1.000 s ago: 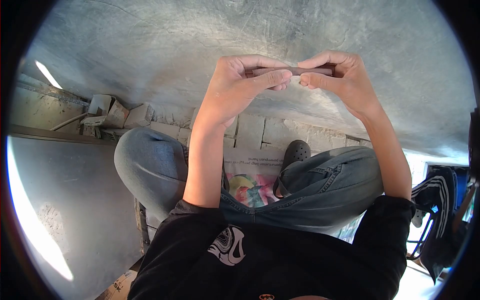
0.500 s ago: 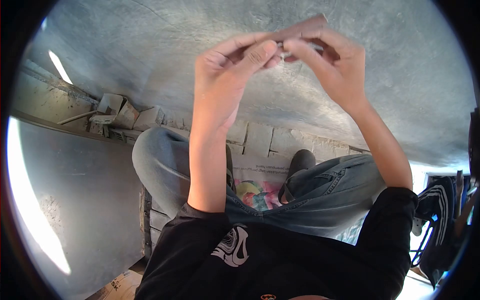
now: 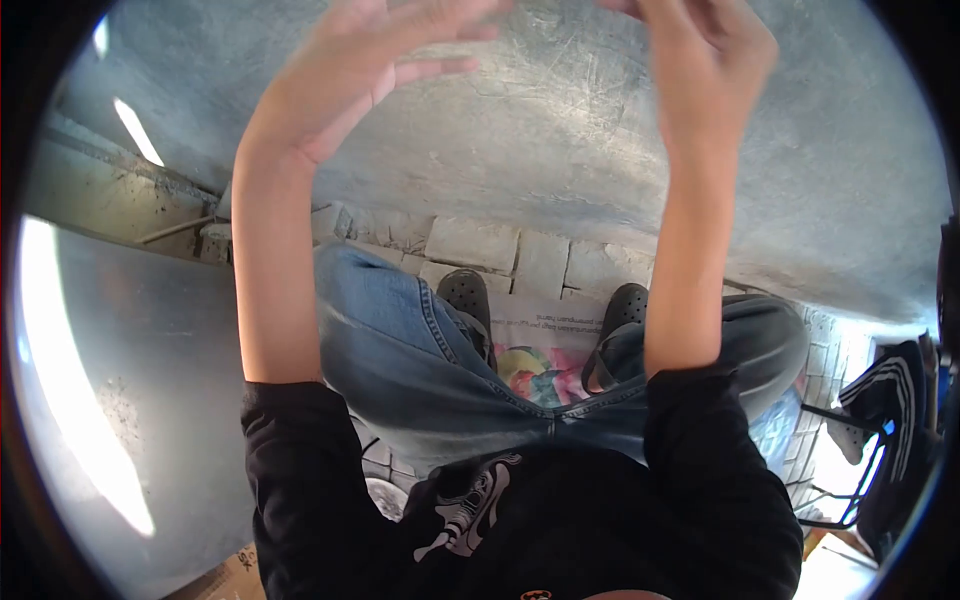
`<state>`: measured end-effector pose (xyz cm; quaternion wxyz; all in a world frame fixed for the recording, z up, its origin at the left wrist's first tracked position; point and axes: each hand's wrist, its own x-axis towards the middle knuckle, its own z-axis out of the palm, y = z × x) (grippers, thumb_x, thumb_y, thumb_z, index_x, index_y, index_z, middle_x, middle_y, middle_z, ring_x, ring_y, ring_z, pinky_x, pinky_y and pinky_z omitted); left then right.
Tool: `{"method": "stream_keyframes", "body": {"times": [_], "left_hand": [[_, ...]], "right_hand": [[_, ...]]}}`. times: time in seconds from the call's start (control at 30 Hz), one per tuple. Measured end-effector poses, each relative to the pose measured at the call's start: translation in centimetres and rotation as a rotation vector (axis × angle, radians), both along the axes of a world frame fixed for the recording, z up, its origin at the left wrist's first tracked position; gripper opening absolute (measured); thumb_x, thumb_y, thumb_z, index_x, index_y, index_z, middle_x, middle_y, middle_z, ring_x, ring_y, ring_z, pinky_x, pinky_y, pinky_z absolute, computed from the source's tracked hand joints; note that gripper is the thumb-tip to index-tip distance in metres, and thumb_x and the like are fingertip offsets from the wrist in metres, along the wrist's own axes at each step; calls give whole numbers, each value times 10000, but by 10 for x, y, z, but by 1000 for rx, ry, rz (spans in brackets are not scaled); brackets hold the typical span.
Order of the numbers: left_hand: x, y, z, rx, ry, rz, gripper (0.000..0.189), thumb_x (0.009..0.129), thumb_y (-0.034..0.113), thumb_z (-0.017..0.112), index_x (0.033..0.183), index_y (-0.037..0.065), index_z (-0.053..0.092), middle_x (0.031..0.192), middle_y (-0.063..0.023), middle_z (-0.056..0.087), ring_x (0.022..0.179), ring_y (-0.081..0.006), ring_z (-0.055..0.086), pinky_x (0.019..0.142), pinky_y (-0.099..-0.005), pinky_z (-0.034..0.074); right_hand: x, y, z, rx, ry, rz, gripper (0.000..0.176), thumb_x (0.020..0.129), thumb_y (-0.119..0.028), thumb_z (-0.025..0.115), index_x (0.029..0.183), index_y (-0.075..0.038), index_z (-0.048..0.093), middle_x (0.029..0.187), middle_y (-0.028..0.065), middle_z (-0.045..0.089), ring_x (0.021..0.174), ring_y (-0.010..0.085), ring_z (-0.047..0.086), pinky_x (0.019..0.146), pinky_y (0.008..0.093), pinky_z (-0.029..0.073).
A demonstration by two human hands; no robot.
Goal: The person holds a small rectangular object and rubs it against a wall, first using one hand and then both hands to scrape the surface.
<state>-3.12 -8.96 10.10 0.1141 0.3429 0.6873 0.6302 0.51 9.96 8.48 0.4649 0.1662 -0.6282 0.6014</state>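
Hovering before flat, scuffed grey surface (image 3: pixel 545 150): left hand (image 3: pixel 362 52), fingers spread, seemingly empty; right hand (image 3: pixel 712 48), curled, contents untellable; light touch advisable.

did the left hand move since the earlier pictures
Yes: judged against the printed sheet, the left hand has moved leftward and up the view.

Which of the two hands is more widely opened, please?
The left hand: though blurred, it shows digits spread apart, whereas the right hand, also partly cut off above, looks curled.
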Motion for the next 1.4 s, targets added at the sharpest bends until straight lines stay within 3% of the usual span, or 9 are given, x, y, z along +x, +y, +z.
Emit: {"method": "stream_keyframes", "body": {"times": [0.07,0.13,0.27,0.4,0.5,0.6,0.73,0.97,1.4], "left_hand": [[-14,4,-17,-66,95,73,311,830,235,608,1039,5,606,959,-110,639,908,-191,601,873,-343,462],[-20,10,-28,-580,163,-319,323,810,298,625,1024,56,628,963,-89,646,902,-176,604,841,-340,468],[-21,32,-96,-870,-4,-766,347,784,353,637,948,47,642,932,-77,654,849,-191,618,739,-319,487],[7,29,-135,-1382,355,-780,388,756,378,632,900,17,629,809,-147,635,771,-280,614,666,-355,477],[8,35,-123,-1350,164,-798,366,761,362,623,882,17,626,767,-151,625,774,-308,604,665,-379,471],[8,37,-126,-1178,353,-750,339,773,347,612,857,19,621,755,-147,621,766,-324,596,659,-398,465],[4,41,-129,-1183,294,-841,329,791,330,597,859,8,609,764,-152,618,761,-339,587,663,-403,461],[2,47,-120,-1147,266,-891,344,812,315,578,933,-7,582,824,-165,612,815,-343,580,724,-413,454],[4,42,-116,-1118,256,-893,369,831,329,556,1012,8,561,868,-172,603,845,-341,572,740,-404,449]], "right_hand": [[14,31,-29,-115,-144,-157,159,824,-142,628,850,12,657,735,52,615,694,99,573,653,257,497],[27,53,-67,-182,-292,-276,166,802,-151,642,784,14,653,648,33,602,638,82,556,605,237,458],[48,52,-151,-243,-633,-373,158,791,-109,636,727,35,636,581,34,595,548,67,546,514,204,411],[36,48,-209,-261,-726,-397,144,791,-85,633,741,50,627,565,48,588,511,77,553,487,197,408],[30,41,-183,-250,-680,-476,152,791,-93,638,748,52,620,581,54,592,515,92,567,491,200,416],[19,33,-180,-210,-646,-553,151,784,-93,645,722,39,605,575,56,575,508,93,559,484,205,409],[8,32,-202,19,-713,-646,173,799,-110,643,712,30,593,598,49,583,537,79,573,491,202,452],[7,32,-190,-90,-641,-674,175,795,-92,646,683,20,570,570,28,553,515,65,551,468,196,437],[0,23,-223,148,-550,-788,168,772,-67,660,673,5,545,597,45,518,499,85,491,450,231,400]]}}
